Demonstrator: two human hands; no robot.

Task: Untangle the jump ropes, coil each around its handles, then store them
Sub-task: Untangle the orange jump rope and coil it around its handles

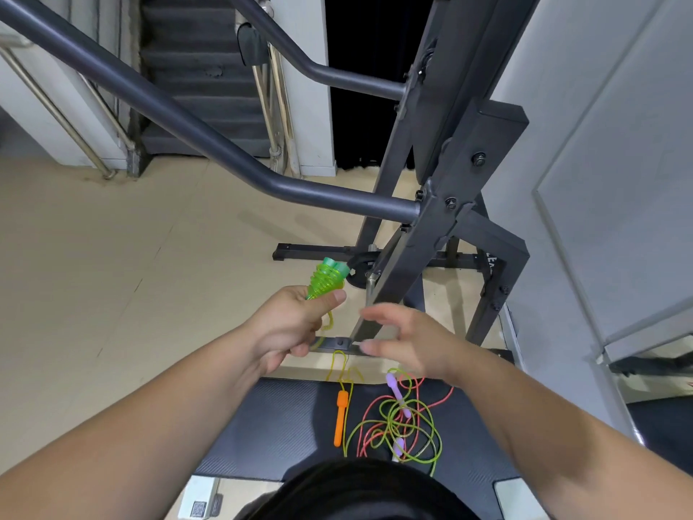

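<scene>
The left hand [290,324] grips the green handles [327,279]; the right hand [405,339] hovers spread, holding nothing. The other ropes [397,425] lie tangled on the mat [270,425]; I think a hard pull could tighten their knots.

Green handles [327,278], rope seemingly coiled round them, upright; orange handle [341,418] lies beside tangled ropes [390,425] holding purple handles [399,397]

A dark grey gym frame [442,204] crosses the centre, a black mat [285,418] lies below it, stairs [195,69] rise upper left.
</scene>
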